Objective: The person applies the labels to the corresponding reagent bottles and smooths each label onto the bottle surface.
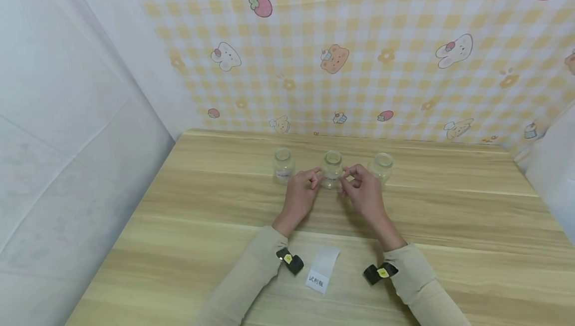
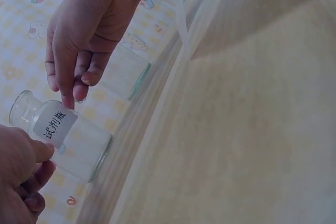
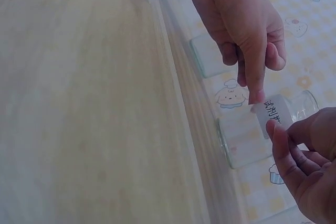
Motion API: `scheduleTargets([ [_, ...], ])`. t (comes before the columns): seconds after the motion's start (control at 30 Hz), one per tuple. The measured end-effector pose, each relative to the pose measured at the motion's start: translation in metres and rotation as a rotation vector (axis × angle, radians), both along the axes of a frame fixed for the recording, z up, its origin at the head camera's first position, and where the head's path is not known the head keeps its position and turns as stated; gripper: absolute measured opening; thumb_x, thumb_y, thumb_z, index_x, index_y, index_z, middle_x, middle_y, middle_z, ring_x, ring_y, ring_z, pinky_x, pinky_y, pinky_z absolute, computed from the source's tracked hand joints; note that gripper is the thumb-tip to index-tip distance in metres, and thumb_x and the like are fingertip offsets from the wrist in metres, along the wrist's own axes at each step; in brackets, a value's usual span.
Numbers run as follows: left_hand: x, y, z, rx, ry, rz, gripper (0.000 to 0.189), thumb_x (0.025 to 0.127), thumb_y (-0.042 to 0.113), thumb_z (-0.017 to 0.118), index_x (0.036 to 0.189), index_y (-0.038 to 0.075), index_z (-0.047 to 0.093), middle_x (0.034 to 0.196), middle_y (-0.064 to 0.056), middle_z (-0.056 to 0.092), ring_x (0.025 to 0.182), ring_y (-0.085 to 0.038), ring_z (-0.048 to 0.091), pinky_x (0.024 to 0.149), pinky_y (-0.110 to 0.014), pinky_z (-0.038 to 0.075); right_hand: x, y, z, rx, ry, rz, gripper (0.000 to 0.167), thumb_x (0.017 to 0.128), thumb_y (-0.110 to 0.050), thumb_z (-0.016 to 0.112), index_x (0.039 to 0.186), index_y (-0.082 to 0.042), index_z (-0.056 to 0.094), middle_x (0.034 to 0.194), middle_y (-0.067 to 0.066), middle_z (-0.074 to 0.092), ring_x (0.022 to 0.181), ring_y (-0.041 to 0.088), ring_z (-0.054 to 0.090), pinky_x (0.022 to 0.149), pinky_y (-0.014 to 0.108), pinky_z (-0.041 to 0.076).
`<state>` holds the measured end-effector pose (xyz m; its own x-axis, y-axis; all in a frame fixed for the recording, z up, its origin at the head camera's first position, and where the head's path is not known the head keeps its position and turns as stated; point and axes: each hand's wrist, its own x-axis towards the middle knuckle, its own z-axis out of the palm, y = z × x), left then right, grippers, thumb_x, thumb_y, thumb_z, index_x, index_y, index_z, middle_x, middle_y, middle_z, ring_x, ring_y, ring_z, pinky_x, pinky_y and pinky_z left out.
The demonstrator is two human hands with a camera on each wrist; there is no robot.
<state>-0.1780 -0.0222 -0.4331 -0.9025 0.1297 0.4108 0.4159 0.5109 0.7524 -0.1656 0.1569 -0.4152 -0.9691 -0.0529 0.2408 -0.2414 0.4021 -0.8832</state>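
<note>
A clear glass reagent bottle (image 1: 333, 159) stands uncapped between the two hands. Across its front lies a white label (image 2: 53, 123) with black Chinese characters. My left hand (image 1: 300, 193) presses one end of that label with an extended digit, its other fingers bent. At the label's opposite end, my right hand (image 1: 366, 195) touches it with a fingertip, the remaining fingers loosely bent. Another open-mouthed bottle (image 1: 283, 159), also labelled, stands just left of the left hand. Behind the right hand is a third bottle (image 1: 383, 162), partly hidden; whether it bears a label I cannot tell.
On the wooden table (image 1: 188, 246), between the forearms, lies a white backing strip (image 1: 329, 256) with one printed label (image 1: 317, 281) at its near end. A yellow checked cloth (image 1: 287, 56) with cartoon prints hangs behind the bottles. A white wall (image 1: 67, 116) stands at the left.
</note>
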Motion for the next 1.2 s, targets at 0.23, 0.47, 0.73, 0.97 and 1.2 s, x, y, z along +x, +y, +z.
scheduleTargets([
  [0.23, 0.0003, -0.0002, -0.0008, 0.006, 0.008, -0.004, 0.049, 0.092, 0.009, 0.078, 0.062, 0.011, 0.041, 0.118, -0.019, 0.073, 0.109, -0.036, 0.071, 0.079, -0.037, 0.055, 0.0, -0.0002, -0.0001, -0.014, -0.002, -0.006, 0.014, 0.094, 0.001, 0.074, 0.098, 0.005, 0.061, 0.128, 0.03, 0.066, 0.065, 0.035, 0.073, 0.052, 0.02, 0.053],
  [0.47, -0.0003, 0.0004, -0.0015, 0.035, -0.028, 0.01, 0.049, 0.091, 0.017, 0.081, 0.062, 0.011, 0.041, 0.119, -0.018, 0.073, 0.113, -0.035, 0.07, 0.084, -0.04, 0.055, -0.001, -0.0015, -0.0016, -0.018, 0.025, -0.025, 0.022, 0.09, -0.003, 0.08, 0.095, 0.004, 0.06, 0.125, 0.027, 0.069, 0.064, 0.034, 0.074, 0.053, 0.018, 0.052],
  [0.73, -0.0008, 0.0008, -0.0017, 0.02, -0.011, 0.007, 0.047, 0.091, 0.012, 0.079, 0.063, 0.01, 0.042, 0.117, -0.018, 0.074, 0.111, -0.033, 0.072, 0.08, -0.034, 0.052, -0.0002, -0.002, -0.0016, -0.022, 0.018, -0.037, 0.022, 0.089, -0.001, 0.08, 0.094, 0.003, 0.059, 0.125, 0.027, 0.068, 0.064, 0.035, 0.074, 0.053, 0.017, 0.051],
  [0.97, -0.0008, 0.0011, -0.002, 0.012, 0.008, 0.009, 0.048, 0.091, 0.009, 0.079, 0.062, 0.009, 0.042, 0.114, -0.019, 0.074, 0.11, -0.032, 0.072, 0.074, -0.03, 0.05, -0.0008, -0.0009, -0.003, -0.01, -0.002, -0.03, 0.02, 0.091, -0.003, 0.078, 0.095, 0.004, 0.059, 0.127, 0.029, 0.067, 0.065, 0.036, 0.074, 0.051, 0.018, 0.05],
  [1.2, -0.0008, 0.002, -0.001, 0.015, 0.007, 0.019, 0.049, 0.091, 0.015, 0.081, 0.062, 0.01, 0.042, 0.116, -0.019, 0.074, 0.11, -0.034, 0.072, 0.082, -0.041, 0.056, -0.0015, -0.0011, -0.0035, -0.012, 0.025, -0.024, 0.024, 0.089, -0.004, 0.081, 0.094, 0.003, 0.059, 0.125, 0.027, 0.068, 0.065, 0.034, 0.074, 0.052, 0.018, 0.05],
])
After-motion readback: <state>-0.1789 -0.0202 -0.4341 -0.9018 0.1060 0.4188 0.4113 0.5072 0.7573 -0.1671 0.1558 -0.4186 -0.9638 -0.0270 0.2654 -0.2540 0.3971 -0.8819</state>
